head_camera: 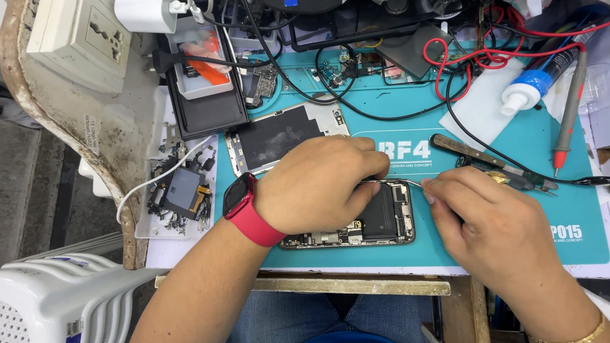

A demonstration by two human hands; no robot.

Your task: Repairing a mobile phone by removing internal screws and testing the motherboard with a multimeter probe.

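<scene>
Hands on opened phone: left hand pressing it; right hand w/ grip pinched on tweezers; teal mat w/ white lettering.

— What does the person wear on the left arm?

— A smartwatch with a dark, rounded square case and a red band wrapped around the wrist. The forearm above it is bare, with no sleeve.

— And the right arm?

— A thin gold-coloured chain bracelet at the wrist, showing at the lower right edge of the view. That forearm is bare too.

— Anything on the left hand or right hand?

— No gloves. Below, blue jeans cover the lap.
</scene>
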